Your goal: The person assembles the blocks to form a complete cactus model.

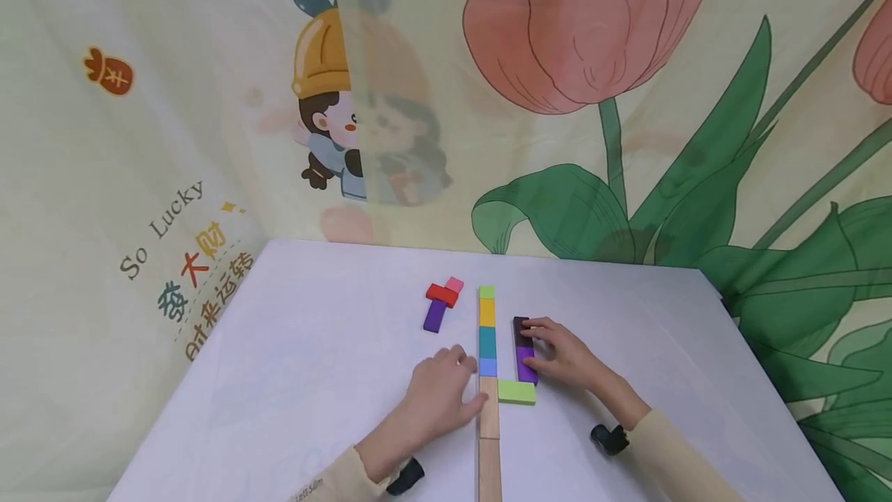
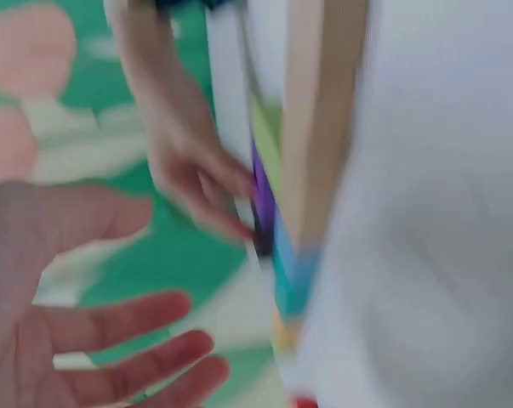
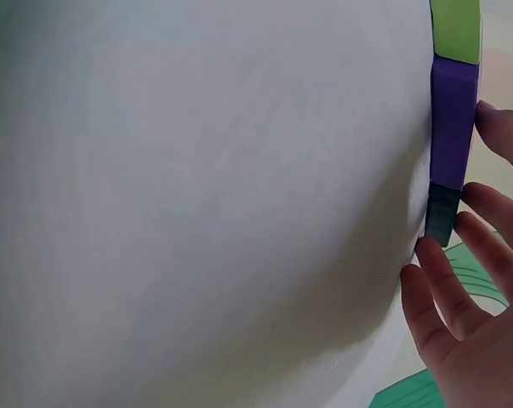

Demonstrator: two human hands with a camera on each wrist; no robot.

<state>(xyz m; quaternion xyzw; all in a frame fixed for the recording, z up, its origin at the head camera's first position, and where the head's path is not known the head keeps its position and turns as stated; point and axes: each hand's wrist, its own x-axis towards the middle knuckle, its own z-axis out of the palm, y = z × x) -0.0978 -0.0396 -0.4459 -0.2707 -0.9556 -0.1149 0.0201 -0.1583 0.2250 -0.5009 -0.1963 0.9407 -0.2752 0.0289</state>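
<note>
A straight row of blocks runs up the table: two plain wooden blocks (image 1: 490, 409), then a light blue block (image 1: 488, 367), a teal block (image 1: 488, 342), a yellow block (image 1: 487, 312) and a green block (image 1: 486, 292). To its right, a lime green block (image 1: 516, 392) juts out sideways, with a purple block (image 1: 526, 363) and a dark block (image 1: 520, 330) in line beyond it. My right hand (image 1: 566, 355) touches these: thumb at the purple block, fingertips at the dark one. Beside the row's left side, my left hand (image 1: 440, 392) hovers with loosely spread fingers, holding nothing.
Left of the row's far end lie a red block (image 1: 442, 296), a pink block (image 1: 454, 284) and another purple block (image 1: 433, 317), touching one another. The white table (image 1: 293, 347) meets a printed cloth (image 1: 411, 223) at the back.
</note>
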